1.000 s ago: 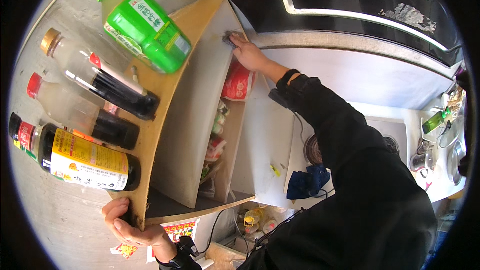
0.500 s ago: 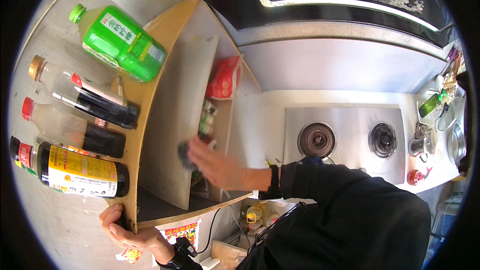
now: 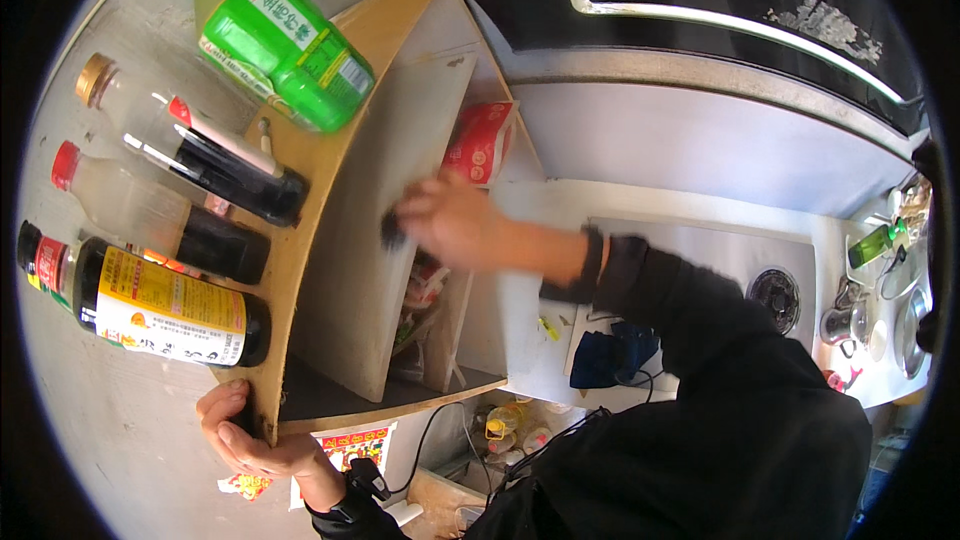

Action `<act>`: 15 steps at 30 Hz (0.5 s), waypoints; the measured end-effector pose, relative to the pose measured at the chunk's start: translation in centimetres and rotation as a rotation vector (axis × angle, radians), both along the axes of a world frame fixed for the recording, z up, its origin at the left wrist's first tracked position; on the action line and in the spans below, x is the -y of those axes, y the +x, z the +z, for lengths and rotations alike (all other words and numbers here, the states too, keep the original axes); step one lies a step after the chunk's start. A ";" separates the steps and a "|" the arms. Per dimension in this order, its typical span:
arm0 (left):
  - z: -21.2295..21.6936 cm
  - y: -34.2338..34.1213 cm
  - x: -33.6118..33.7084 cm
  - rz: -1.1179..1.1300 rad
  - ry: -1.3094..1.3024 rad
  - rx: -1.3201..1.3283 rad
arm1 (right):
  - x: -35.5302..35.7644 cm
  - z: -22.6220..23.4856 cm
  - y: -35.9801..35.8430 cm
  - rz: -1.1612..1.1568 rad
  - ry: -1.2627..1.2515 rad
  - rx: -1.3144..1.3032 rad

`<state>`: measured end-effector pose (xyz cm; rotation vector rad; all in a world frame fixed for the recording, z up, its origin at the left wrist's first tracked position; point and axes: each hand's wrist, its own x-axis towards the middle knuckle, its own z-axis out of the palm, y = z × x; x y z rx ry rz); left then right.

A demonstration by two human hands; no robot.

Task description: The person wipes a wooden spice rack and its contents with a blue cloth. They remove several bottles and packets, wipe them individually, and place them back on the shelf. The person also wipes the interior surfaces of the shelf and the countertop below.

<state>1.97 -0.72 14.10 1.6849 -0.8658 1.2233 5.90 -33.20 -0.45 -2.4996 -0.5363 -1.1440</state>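
My right hand point(image 3: 455, 225), smeared by motion, presses a small dark pad point(image 3: 394, 229) against the white board point(image 3: 380, 170) inside the wooden shelf unit. The blur hides exactly what kind of pad it is. My left hand point(image 3: 255, 445) is closed round the near corner of the shelf unit point(image 3: 300, 240). Beyond my right hand, a red packet point(image 3: 480, 145) lies in the inner compartment, with plastic-wrapped items below it. On the unit's outer board stand a green bottle point(image 3: 290, 50), two clear bottles of dark liquid point(image 3: 240, 175) point(image 3: 225, 240) and a yellow-labelled sauce bottle point(image 3: 170, 310).
To the right, a steel two-burner stove point(image 3: 700, 245) sits on the white counter, my right arm crossing over it. A dark blue cloth point(image 3: 610, 355) lies at its near left. A green pump bottle point(image 3: 877, 243) and metal ware fill the far right. Cables hang below the unit.
My right hand has moved away from me along the white board with the dark pad. The left hand keeps its hold on the corner. The whole view has shifted slightly.
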 end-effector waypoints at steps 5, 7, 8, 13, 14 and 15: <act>0.2 -0.3 0.3 -0.003 -0.009 -0.017 | 10.5 4.2 8.7 -0.276 -0.247 -0.460; 0.1 -0.3 0.9 -0.034 -0.012 -0.029 | 14.7 5.5 10.3 -0.422 -0.209 -0.585; 0.2 -0.4 0.6 -0.025 -0.009 -0.027 | 15.1 6.3 11.2 -0.509 -0.245 -0.616; 0.3 -1.0 0.2 -0.028 0.019 -0.082 | 17.8 8.0 11.8 -0.698 -0.354 -0.470; 0.4 -1.0 0.2 -0.031 0.024 -0.084 | 18.1 8.3 11.9 -0.741 -0.355 -0.503; 0.4 -0.9 0.1 -0.037 0.028 -0.085 | 18.4 7.9 13.0 -0.806 -0.324 -0.483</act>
